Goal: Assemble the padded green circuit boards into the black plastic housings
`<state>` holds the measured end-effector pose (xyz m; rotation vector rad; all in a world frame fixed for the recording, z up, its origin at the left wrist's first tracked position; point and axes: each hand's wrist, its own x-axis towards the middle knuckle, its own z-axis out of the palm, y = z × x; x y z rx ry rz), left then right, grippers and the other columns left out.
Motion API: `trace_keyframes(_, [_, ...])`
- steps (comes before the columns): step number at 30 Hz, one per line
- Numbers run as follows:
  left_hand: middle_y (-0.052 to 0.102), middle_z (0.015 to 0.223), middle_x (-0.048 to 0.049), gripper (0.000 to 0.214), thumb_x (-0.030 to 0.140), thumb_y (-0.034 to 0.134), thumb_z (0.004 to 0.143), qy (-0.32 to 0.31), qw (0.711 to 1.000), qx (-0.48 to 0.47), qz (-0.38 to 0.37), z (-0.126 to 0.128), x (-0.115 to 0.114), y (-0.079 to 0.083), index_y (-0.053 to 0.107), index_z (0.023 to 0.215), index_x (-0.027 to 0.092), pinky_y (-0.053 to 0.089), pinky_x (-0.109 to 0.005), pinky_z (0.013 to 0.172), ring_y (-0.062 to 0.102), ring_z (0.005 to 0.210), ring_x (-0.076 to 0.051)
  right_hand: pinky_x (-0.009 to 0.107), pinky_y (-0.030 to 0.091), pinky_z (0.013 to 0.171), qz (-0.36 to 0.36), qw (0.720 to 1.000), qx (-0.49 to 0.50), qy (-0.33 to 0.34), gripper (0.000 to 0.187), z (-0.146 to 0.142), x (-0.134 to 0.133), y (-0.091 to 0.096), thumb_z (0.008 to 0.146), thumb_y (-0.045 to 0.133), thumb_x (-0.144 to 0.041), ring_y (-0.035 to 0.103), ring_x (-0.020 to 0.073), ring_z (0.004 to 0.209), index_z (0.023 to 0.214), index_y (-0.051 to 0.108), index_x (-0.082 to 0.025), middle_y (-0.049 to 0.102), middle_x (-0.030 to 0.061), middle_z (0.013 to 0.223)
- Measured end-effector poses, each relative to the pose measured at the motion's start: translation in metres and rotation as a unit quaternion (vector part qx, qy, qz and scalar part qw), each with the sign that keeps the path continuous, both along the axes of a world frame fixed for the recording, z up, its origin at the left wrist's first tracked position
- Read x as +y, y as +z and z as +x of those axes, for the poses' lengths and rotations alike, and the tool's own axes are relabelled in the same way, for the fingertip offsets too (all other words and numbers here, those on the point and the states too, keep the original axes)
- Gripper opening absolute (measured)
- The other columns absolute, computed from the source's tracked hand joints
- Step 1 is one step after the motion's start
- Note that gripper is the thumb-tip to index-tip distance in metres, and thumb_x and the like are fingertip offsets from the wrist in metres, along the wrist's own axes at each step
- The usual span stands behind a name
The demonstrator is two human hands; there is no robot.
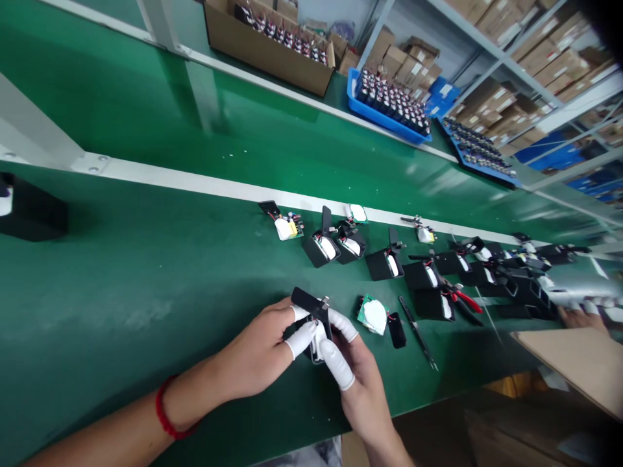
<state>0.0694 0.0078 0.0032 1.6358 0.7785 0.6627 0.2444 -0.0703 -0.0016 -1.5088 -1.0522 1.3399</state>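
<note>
Both my hands meet over a small black plastic housing point(311, 305) with white and red wiring inside, held just above the green belt. My left hand point(265, 350), with a red cord at the wrist and white finger cots, pinches it from the left. My right hand point(353, 376), also in white finger cots, grips it from the right and below. Just right of my hands lie a green circuit board with a white round part point(374, 315), a black cover piece point(396, 329) and black tweezers point(417, 332).
A row of similar black housings point(384, 263) runs along the belt point(121, 285) to the right, with red-handled cutters point(462, 298). Another person's hand point(579, 318) works at the far right. Blue trays point(384, 117) and cardboard boxes point(267, 48) stand behind. A black box point(29, 211) sits far left.
</note>
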Motion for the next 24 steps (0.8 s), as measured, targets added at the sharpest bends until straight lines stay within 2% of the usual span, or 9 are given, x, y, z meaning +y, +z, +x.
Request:
trace_keyframes(4, [0.067, 0.111, -0.0037, 0.026, 0.017, 0.044, 0.097, 0.0, 0.999, 0.004, 0.049, -0.002, -0.001, -0.001, 0.068, 0.105, 0.013, 0.045, -0.02, 0.09, 0.061, 0.104, -0.012, 0.023, 0.053, 0.099, 0.018, 0.999, -0.03, -0.028, 0.05, -0.006, 0.005, 0.004, 0.089, 0.07, -0.043, 0.066, 0.0157, 0.108, 0.124, 0.054, -0.01, 0.065, 0.0123, 0.121])
trace_keyframes(7, [0.066, 0.109, -0.0042, 0.025, 0.021, 0.045, 0.098, 0.003, 0.998, 0.026, 0.057, -0.002, 0.001, -0.001, 0.069, 0.099, 0.015, 0.046, -0.021, 0.088, 0.061, 0.1, -0.012, 0.024, 0.054, 0.097, 0.036, 0.999, -0.003, -0.034, 0.046, 0.004, 0.001, 0.002, 0.094, 0.064, -0.045, 0.067, 0.0149, 0.108, 0.128, 0.057, -0.014, 0.067, 0.0105, 0.122])
trace_keyframes(9, [0.065, 0.105, -0.0045, 0.025, 0.023, 0.045, 0.099, 0.0, 0.999, 0.029, 0.042, -0.001, 0.002, -0.001, 0.068, 0.094, 0.015, 0.045, -0.021, 0.089, 0.061, 0.101, -0.013, 0.023, 0.052, 0.099, 0.032, 0.998, -0.053, -0.032, 0.046, 0.011, -0.002, 0.001, 0.099, 0.055, -0.05, 0.065, 0.0136, 0.111, 0.13, 0.059, -0.016, 0.065, 0.0099, 0.123])
trace_keyframes(12, [0.064, 0.104, -0.0069, 0.03, 0.029, 0.041, 0.101, -0.002, 1.0, 0.022, 0.013, 0.003, 0.002, 0.0, 0.066, 0.094, 0.014, 0.044, -0.024, 0.092, 0.06, 0.101, -0.015, 0.026, 0.043, 0.11, 0.013, 0.992, -0.124, 0.018, 0.047, 0.012, -0.001, 0.0, 0.1, 0.053, -0.05, 0.056, 0.0145, 0.123, 0.134, 0.057, -0.018, 0.057, 0.0082, 0.133])
trace_keyframes(13, [0.064, 0.105, -0.008, 0.032, 0.03, 0.04, 0.101, 0.001, 1.0, 0.018, 0.005, 0.004, 0.001, 0.001, 0.065, 0.094, 0.013, 0.044, -0.026, 0.092, 0.06, 0.101, -0.016, 0.026, 0.044, 0.107, 0.01, 0.992, -0.118, 0.037, 0.044, 0.011, 0.001, -0.001, 0.101, 0.054, -0.048, 0.056, 0.0137, 0.117, 0.134, 0.056, -0.02, 0.057, 0.0068, 0.129])
trace_keyframes(16, [0.063, 0.117, -0.012, 0.035, 0.031, 0.039, 0.101, 0.003, 1.0, 0.001, -0.014, 0.006, 0.0, 0.0, 0.067, 0.101, 0.011, 0.043, -0.028, 0.1, 0.058, 0.116, -0.019, 0.023, 0.048, 0.082, 0.002, 0.994, -0.092, 0.06, 0.037, 0.005, 0.005, -0.006, 0.101, 0.055, -0.043, 0.052, 0.0108, 0.085, 0.131, 0.054, -0.023, 0.055, 0.0033, 0.1])
trace_keyframes(19, [0.059, 0.132, -0.0151, 0.038, 0.033, 0.039, 0.102, 0.009, 1.0, 0.009, -0.007, 0.006, -0.002, -0.004, 0.066, 0.113, 0.009, 0.039, -0.03, 0.11, 0.05, 0.132, -0.021, 0.022, 0.047, 0.073, -0.008, 0.995, -0.094, 0.022, 0.046, -0.001, 0.005, -0.002, 0.099, 0.055, -0.051, 0.05, 0.0105, 0.078, 0.131, 0.055, -0.019, 0.052, 0.0037, 0.088])
trace_keyframes(22, [0.06, 0.13, -0.0145, 0.032, 0.027, 0.04, 0.102, 0.016, 1.0, 0.015, 0.02, 0.006, -0.004, -0.007, 0.067, 0.107, 0.009, 0.036, -0.028, 0.112, 0.051, 0.131, -0.02, 0.021, 0.033, 0.053, -0.081, 0.994, -0.032, -0.068, 0.07, -0.007, 0.005, 0.009, 0.091, 0.06, -0.065, 0.039, 0.0072, 0.058, 0.133, 0.056, -0.009, 0.048, 0.0015, 0.069])
trace_keyframes(24, [0.061, 0.128, -0.0137, 0.029, 0.022, 0.039, 0.101, 0.024, 0.999, 0.013, 0.036, 0.005, -0.005, -0.008, 0.066, 0.105, 0.01, 0.036, -0.025, 0.111, 0.051, 0.13, -0.017, 0.021, 0.021, 0.048, -0.114, 0.991, -0.019, -0.069, 0.076, -0.009, 0.005, 0.011, 0.089, 0.061, -0.067, 0.031, 0.0049, 0.052, 0.137, 0.053, -0.009, 0.047, 0.0002, 0.067])
